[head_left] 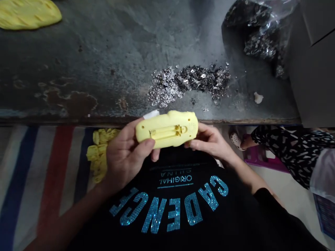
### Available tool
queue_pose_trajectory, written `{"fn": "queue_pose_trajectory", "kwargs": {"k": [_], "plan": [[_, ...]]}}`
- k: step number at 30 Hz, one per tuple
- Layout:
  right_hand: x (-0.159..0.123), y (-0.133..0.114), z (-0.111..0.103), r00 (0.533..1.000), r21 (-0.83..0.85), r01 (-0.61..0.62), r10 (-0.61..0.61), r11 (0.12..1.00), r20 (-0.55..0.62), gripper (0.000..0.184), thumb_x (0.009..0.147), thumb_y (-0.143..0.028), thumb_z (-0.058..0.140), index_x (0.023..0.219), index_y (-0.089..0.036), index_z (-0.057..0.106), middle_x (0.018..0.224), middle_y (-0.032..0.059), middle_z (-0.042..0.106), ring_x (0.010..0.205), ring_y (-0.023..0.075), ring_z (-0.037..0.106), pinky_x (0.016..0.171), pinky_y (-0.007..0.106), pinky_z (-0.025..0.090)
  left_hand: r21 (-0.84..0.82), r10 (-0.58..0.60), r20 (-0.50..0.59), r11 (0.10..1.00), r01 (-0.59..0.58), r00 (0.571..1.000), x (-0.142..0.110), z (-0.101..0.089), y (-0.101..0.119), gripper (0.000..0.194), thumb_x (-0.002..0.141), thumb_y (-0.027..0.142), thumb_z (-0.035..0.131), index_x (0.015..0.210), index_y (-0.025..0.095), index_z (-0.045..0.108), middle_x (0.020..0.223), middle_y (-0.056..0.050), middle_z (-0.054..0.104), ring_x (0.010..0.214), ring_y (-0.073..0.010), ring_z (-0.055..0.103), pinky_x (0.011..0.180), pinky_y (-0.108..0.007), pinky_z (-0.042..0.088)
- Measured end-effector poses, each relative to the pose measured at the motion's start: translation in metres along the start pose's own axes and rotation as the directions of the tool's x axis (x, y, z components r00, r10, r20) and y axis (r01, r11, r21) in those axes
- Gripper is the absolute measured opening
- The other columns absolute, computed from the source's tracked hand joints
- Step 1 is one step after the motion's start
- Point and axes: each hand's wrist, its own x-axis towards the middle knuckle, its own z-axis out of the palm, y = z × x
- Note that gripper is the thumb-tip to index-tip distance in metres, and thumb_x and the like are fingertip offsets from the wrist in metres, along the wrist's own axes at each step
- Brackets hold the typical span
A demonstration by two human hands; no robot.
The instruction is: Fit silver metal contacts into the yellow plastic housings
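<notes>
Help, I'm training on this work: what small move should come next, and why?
Perhaps reach the right hand to the metal pieces for one: the left hand grips the yellow casing, its open compartment faces the camera, and the pieces lie close by.

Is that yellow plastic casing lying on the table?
No, the left hand and right hand hold the yellow plastic casing up by the near edge of the table.

Matt plastic casing (163,122); glossy metal pieces (200,79); scuffed tabletop (117,52), seemingly metal.
</notes>
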Motion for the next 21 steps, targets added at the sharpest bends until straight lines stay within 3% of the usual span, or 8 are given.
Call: {"fn": "queue_pose_trajectory", "kwargs": {"k": [2,4,6,8,11,14,17,21], "plan": [[0.001,-0.014,-0.029,0.971,-0.383,0.131,-0.197,0.914,-0.137,0.026,0.101,-0.047,0.087,0.118,-0.027,0.083,0.102,0.0019,0.086,0.092,0.0204,0.078,0.085,0.037,0.063,-0.084,0.032,-0.085,0.996,-0.039,0.996,0.006,0.005,0.005,0.042,0.095,0.02,0.08,0.136,0.026,0.084,0.114,-0.004,0.087,0.057,-0.0124,0.065,0.044,-0.025,0.051],[0.006,-0.024,-0.063,0.872,-0.757,0.098,-0.422,0.647,-0.248,0.01,0.106,-0.035,0.08,0.105,-0.028,0.085,0.099,0.003,0.084,0.097,0.0235,0.074,0.095,0.045,0.058,-0.122,0.01,-0.126,0.992,-0.026,0.992,0.013,0.006,0.009,0.037,0.091,0.022,0.084,0.128,0.022,0.086,0.111,-0.006,0.088,0.055,-0.0138,0.066,0.038,-0.025,0.048],[0.013,-0.025,-0.092,0.839,-0.911,-0.013,-0.492,0.411,-0.234,0.009,0.105,-0.029,0.079,0.101,-0.028,0.087,0.099,0.0045,0.082,0.099,0.0268,0.071,0.099,0.051,0.053,-0.149,-0.04,-0.123,0.989,0.022,0.992,0.018,0.007,0.011,0.035,0.092,0.024,0.085,0.127,0.022,0.085,0.112,-0.006,0.088,0.055,-0.0142,0.067,0.039,-0.026,0.051],[0.017,-0.02,-0.113,0.869,-0.956,-0.048,-0.46,0.29,-0.183,0.007,0.103,-0.03,0.081,0.105,-0.03,0.088,0.104,0.0056,0.082,0.104,0.0299,0.07,0.099,0.052,0.05,-0.165,-0.059,-0.096,0.985,0.042,0.994,0.02,0.006,0.011,0.033,0.095,0.023,0.084,0.127,0.025,0.086,0.113,-0.004,0.088,0.054,-0.0136,0.067,0.042,-0.027,0.054],[0.016,-0.012,-0.127,0.899,-0.976,-0.02,-0.422,0.219,-0.113,0.009,0.106,-0.038,0.08,0.107,-0.033,0.088,0.108,0.0072,0.082,0.109,0.0326,0.068,0.096,0.053,0.046,-0.166,-0.056,-0.075,0.985,0.043,0.996,0.021,0.006,0.009,0.033,0.096,0.019,0.082,0.127,0.028,0.088,0.116,-0.003,0.088,0.057,-0.0142,0.069,0.042,-0.027,0.054],[0.012,-0.012,-0.131,0.893,-0.981,-0.027,-0.436,0.193,-0.111,0.017,0.111,-0.043,0.074,0.107,-0.034,0.087,0.111,0.009,0.082,0.111,0.0327,0.065,0.096,0.054,0.045,-0.167,-0.064,-0.08,0.985,0.05,0.995,0.022,0.007,0.007,0.032,0.096,0.019,0.082,0.124,0.03,0.09,0.121,-0.003,0.088,0.061,-0.0164,0.072,0.042,-0.028,0.053],[0.019,-0.018,-0.129,0.882,-0.984,-0.049,-0.454,0.173,-0.124,0.015,0.111,-0.038,0.074,0.11,-0.033,0.087,0.113,0.0074,0.082,0.111,0.0323,0.066,0.099,0.053,0.046,-0.169,-0.074,-0.079,0.984,0.06,0.994,0.025,0.009,0.006,0.032,0.094,0.019,0.083,0.124,0.028,0.09,0.118,-0.004,0.089,0.061,-0.0162,0.072,0.041,-0.027,0.054],[0.035,-0.022,-0.122,0.916,-0.989,-0.041,-0.391,0.141,-0.094,0.009,0.106,-0.031,0.079,0.104,-0.03,0.087,0.106,0.0074,0.081,0.109,0.0334,0.067,0.097,0.052,0.046,-0.177,-0.076,-0.049,0.982,0.067,0.996,0.026,0.012,0.007,0.035,0.095,0.018,0.081,0.128,0.027,0.089,0.117,-0.004,0.088,0.062,-0.0146,0.071,0.046,-0.026,0.058]]}}
